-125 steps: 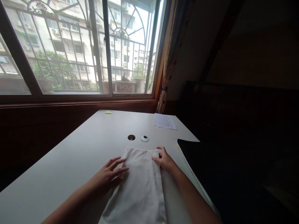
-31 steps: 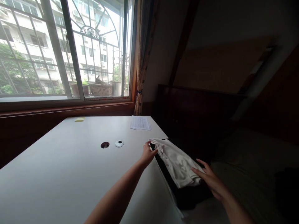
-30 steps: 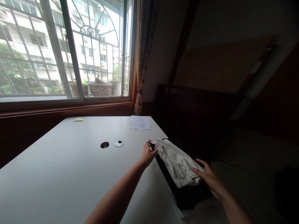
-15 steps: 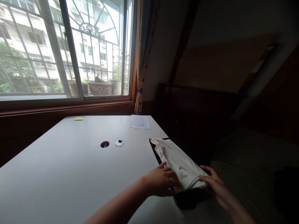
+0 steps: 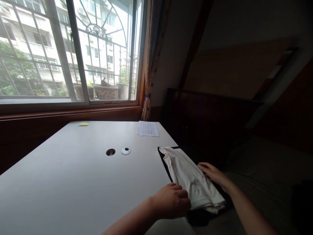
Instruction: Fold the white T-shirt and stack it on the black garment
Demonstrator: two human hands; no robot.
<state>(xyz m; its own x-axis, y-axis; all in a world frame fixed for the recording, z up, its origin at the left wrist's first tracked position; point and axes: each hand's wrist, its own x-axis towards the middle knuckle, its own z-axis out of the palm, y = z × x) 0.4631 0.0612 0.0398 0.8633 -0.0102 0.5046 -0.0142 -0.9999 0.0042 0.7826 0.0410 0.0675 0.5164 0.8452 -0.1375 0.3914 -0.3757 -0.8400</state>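
A folded off-white garment [image 5: 193,179] lies lengthwise on a flat black board or sheet [image 5: 167,164] at the right end of the white table. At the garment's near left edge, my left hand [image 5: 173,199] is closed, its curled fingers hiding that bit of cloth. Wrinkles run across the fabric, and its near end hangs unevenly over the black piece. Along the far right edge rests my right hand [image 5: 212,173], fingers stretched out and apart, touching the side of the garment or the black surface beside it.
The white table [image 5: 73,176] has a dark round hole [image 5: 111,152] and a capped one [image 5: 126,151]. Printed papers [image 5: 148,129] and a yellow note [image 5: 84,124] lie at its far edge. Behind are a barred window [image 5: 105,55] and a curtain [image 5: 148,98]. The right side is dark.
My right hand has moved from the garment's near right corner farther up its right side, letting that corner go. My left hand has closed and shifted slightly nearer. The near end now lies looser.
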